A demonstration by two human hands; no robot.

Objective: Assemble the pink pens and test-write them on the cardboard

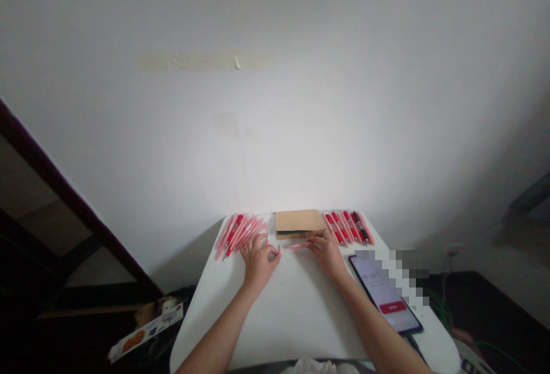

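beyond the left hand and to its left lies a loose heap of pens, pink and red, fanned and overlapping. that hand lies flat on the white table, fingers spread, gripping nothing, its fingertips at the heap's near edge. between the hands lies a single pink pen, just in front of a brown cardboard box; what the box holds cannot be told. the right hand seems to pinch that pen's end with its fingertips. past it and to its right, a row of pens lies side by side, neater, so part of the sorting looks done, with the heap still to go. a phone lies beside the right forearm.
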